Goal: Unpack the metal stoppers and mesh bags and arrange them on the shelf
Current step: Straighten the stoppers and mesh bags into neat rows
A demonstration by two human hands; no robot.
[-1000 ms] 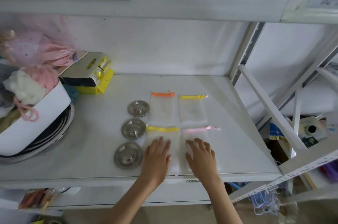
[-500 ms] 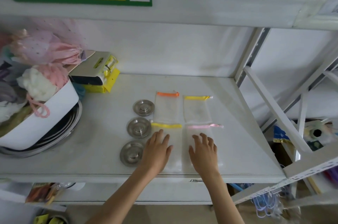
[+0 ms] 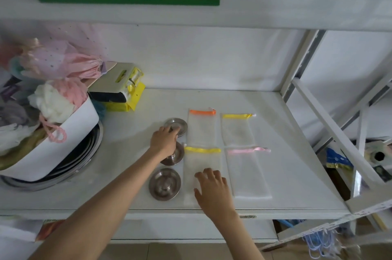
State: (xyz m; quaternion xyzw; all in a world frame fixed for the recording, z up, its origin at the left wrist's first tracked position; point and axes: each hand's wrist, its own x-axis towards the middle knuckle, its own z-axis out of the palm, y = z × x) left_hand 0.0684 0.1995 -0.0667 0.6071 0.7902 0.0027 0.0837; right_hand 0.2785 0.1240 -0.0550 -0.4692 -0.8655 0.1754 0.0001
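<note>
Three round metal stoppers lie in a column on the white shelf (image 3: 286, 132): far (image 3: 181, 125), middle (image 3: 176, 156), near (image 3: 165, 184). To their right lie several flat mesh bags: orange-ribboned (image 3: 201, 128), yellow-ribboned (image 3: 236, 130), a nearer yellow-ribboned one (image 3: 201, 162) and a pink-ribboned one (image 3: 248, 172). My left hand (image 3: 164, 139) reaches over the middle stopper, fingertips closed on the far stopper's centre knob. My right hand (image 3: 212, 189) rests flat, fingers apart, on the near yellow-ribboned bag.
A white tub (image 3: 63, 143) full of cloth and puffs sits on stacked metal basins (image 3: 91, 147) at the left. A yellow-and-white package (image 3: 121, 89) lies behind the stoppers. White shelf posts and diagonal bars (image 3: 331, 132) stand at the right.
My left hand left the near yellow-ribboned bag and moved forward-left onto the far stopper. My right hand shifted left from the pink-ribboned bag onto the yellow-ribboned one. The camera moved closer.
</note>
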